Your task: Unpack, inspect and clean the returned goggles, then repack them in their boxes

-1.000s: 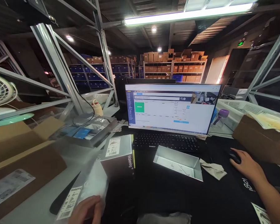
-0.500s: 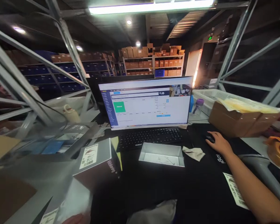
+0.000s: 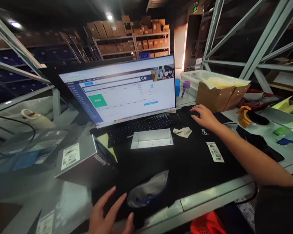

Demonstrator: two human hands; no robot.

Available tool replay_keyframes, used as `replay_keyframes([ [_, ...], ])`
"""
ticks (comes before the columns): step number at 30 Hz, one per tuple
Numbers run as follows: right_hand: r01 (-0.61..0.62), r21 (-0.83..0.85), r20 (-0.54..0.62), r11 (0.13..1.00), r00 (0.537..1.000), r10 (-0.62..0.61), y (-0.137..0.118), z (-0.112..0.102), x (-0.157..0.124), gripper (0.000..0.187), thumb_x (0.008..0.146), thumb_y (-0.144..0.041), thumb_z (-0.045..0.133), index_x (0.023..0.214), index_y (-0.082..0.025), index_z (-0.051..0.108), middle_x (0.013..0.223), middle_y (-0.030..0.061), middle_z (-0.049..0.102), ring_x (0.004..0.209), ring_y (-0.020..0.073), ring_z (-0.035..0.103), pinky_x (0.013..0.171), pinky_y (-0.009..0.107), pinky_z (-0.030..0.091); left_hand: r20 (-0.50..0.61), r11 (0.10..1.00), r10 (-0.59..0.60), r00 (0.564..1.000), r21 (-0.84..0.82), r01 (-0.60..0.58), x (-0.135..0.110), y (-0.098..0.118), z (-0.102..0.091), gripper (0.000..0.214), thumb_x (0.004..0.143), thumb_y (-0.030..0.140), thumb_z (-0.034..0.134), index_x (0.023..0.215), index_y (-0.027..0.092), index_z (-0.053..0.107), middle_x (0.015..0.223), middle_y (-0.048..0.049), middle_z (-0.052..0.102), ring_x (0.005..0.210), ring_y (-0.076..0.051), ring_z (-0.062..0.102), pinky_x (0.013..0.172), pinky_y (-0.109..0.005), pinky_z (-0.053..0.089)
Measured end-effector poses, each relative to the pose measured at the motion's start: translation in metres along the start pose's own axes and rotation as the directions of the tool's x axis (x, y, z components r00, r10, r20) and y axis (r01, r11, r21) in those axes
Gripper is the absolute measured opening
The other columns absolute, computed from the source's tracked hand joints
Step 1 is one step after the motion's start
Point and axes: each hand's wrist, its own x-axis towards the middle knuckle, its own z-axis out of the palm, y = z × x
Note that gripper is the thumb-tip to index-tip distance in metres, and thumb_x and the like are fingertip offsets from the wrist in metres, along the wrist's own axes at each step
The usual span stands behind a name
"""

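Observation:
My right hand (image 3: 205,117) rests on a dark computer mouse (image 3: 196,114), fingers curved over it, on the black desk mat (image 3: 185,162). Low in the view, my left hand (image 3: 108,216) is open with its fingers spread and nothing in it. Just right of its fingertips lies a grey pouch-like item (image 3: 148,190) with a blue patch; its exact kind is unclear. Beyond that hand stands a grey box (image 3: 85,162) with a white label. A clear plastic bag (image 3: 72,201) is at its left. An open shallow white box (image 3: 151,139) sits before the keyboard (image 3: 141,125).
A lit monitor (image 3: 127,94) stands behind the keyboard. Crumpled paper (image 3: 183,132) and a printed label (image 3: 215,152) lie on the mat. To the right are a cardboard box (image 3: 215,96), a tape roll (image 3: 252,117) and a white basket (image 3: 192,77). Metal rack posts (image 3: 213,29) flank the desk.
The view has turned right and downward. My left hand has come up from the bottom edge near the plastic bag, fingers now spread beside the grey item. My right hand stays on the mouse.

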Motion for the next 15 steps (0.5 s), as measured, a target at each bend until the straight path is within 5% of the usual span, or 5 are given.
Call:
replay_keyframes([
  [3,0.141,0.128,0.15,0.982,0.976,-0.159,-0.061,-0.023,-0.045,0.021,0.097,-0.035,0.055,0.108,-0.024,0.069,0.104,0.0012,0.071,0.101,0.0225,0.068,0.094,0.04,0.056,0.155,0.997,0.078,0.985,0.015,-0.081,0.002,0.02,0.005,0.047,0.08,0.034,0.074,0.125,0.023,0.065,0.16,-0.0181,0.032,0.138,-0.043,0.044,0.106,-0.058,0.047],
  [6,0.284,0.378,0.333,0.881,0.846,-0.416,-0.12,-0.032,-0.1,0.018,0.098,-0.028,0.055,0.111,-0.023,0.068,0.108,0.0045,0.072,0.102,0.0204,0.069,0.092,0.037,0.057,0.316,0.999,-0.027,0.948,-0.027,0.037,-0.003,0.027,0.009,0.077,0.074,0.031,0.082,0.143,0.021,0.049,0.167,-0.0204,0.012,0.148,-0.047,0.028,0.111,-0.065,0.041],
  [10,0.424,0.466,0.397,0.777,0.684,-0.612,-0.17,-0.015,-0.145,0.068,0.083,-0.03,0.079,0.145,-0.023,0.05,0.155,0.0155,0.043,0.141,0.0293,0.045,0.113,0.046,0.045,0.395,0.987,-0.082,0.915,-0.096,0.13,0.0,0.03,0.011,0.111,0.073,0.032,0.085,0.159,0.022,0.016,0.168,-0.0236,-0.001,0.153,-0.047,0.014,0.114,-0.07,0.035],
  [15,0.505,0.414,0.325,0.757,0.695,-0.641,-0.196,0.017,-0.141,0.12,0.061,-0.045,0.093,0.157,-0.016,0.028,0.166,0.0261,0.009,0.155,0.0392,0.011,0.12,0.057,0.03,0.389,0.98,-0.003,0.921,-0.184,0.08,0.018,0.028,0.012,0.131,0.071,0.038,0.086,0.16,0.019,-0.01,0.166,-0.0279,-0.005,0.154,-0.048,0.007,0.116,-0.073,0.028],
])
